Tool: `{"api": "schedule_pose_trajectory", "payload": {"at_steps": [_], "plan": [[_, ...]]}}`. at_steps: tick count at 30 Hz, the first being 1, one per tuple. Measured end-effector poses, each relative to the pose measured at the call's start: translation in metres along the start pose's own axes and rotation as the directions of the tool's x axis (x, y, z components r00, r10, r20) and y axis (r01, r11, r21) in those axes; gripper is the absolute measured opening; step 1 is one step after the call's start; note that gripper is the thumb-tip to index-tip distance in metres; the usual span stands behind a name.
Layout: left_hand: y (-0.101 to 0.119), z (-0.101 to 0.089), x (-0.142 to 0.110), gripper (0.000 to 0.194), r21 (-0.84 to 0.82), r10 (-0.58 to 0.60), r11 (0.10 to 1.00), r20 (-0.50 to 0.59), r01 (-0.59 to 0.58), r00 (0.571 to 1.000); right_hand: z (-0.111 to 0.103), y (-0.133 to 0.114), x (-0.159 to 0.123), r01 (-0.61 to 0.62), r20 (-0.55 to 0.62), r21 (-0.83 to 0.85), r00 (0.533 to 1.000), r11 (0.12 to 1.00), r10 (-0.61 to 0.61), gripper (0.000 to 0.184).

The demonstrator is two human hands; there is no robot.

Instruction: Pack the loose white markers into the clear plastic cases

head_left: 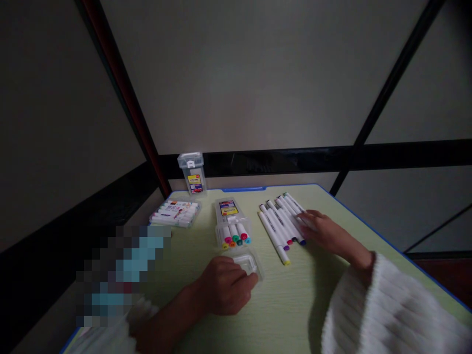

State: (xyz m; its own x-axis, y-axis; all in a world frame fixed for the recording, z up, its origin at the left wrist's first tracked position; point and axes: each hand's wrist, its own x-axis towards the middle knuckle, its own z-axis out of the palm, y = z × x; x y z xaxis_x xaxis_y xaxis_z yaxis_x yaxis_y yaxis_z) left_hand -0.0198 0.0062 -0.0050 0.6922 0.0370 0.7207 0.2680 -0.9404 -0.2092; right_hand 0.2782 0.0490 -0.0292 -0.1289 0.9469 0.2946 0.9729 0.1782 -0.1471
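Note:
A clear plastic marker case (232, 221) lies on the table with its open end towards me. Several white markers with coloured caps (236, 237) are inside. My left hand (230, 286) is closed at the near edge of the case's clear lid (248, 263), thumb and forefinger against it. To the right, several white markers (280, 223) lie side by side in a slanted row; a yellow-capped one (275, 238) sticks out towards me. My right hand (320, 229) is at the right end of that row, its fingers around a marker there, partly hidden by the hand.
An upright clear case (193, 174) with a yellow label stands at the back left. In front of it lies a flat clear pack of markers (176, 213). The pale green table (287, 305) has a blue edge and meets a panelled wall. A blurred-out patch covers the left side.

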Motion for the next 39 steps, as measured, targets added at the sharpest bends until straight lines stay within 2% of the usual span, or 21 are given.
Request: {"api": "schedule_pose_trajectory", "payload": {"at_steps": [13,19,26,32,39], "plan": [[-0.001,0.005,-0.007,0.023,0.016,-0.005,1.000,0.017,0.004,1.000,0.008,-0.021,0.002,0.004,0.062,-0.099,0.998,0.995,0.002,0.017],[0.000,0.005,-0.005,0.024,0.006,-0.018,1.000,-0.021,0.018,1.000,0.004,-0.023,-0.001,-0.002,0.067,-0.120,0.998,0.993,0.010,0.016],[0.000,0.003,-0.004,0.024,0.021,-0.011,1.000,0.026,0.011,1.000,-0.001,-0.032,-0.005,0.000,0.075,-0.152,0.997,0.988,0.011,0.017],[0.000,0.002,-0.005,0.026,0.033,-0.001,0.999,0.057,-0.001,0.998,-0.004,-0.036,-0.004,-0.026,0.059,-0.170,0.998,0.985,0.037,0.020],[0.000,0.005,-0.006,0.026,0.024,0.006,1.000,-0.001,-0.006,1.000,-0.008,-0.038,-0.002,-0.060,0.016,-0.172,0.998,0.983,0.064,0.021]]}}
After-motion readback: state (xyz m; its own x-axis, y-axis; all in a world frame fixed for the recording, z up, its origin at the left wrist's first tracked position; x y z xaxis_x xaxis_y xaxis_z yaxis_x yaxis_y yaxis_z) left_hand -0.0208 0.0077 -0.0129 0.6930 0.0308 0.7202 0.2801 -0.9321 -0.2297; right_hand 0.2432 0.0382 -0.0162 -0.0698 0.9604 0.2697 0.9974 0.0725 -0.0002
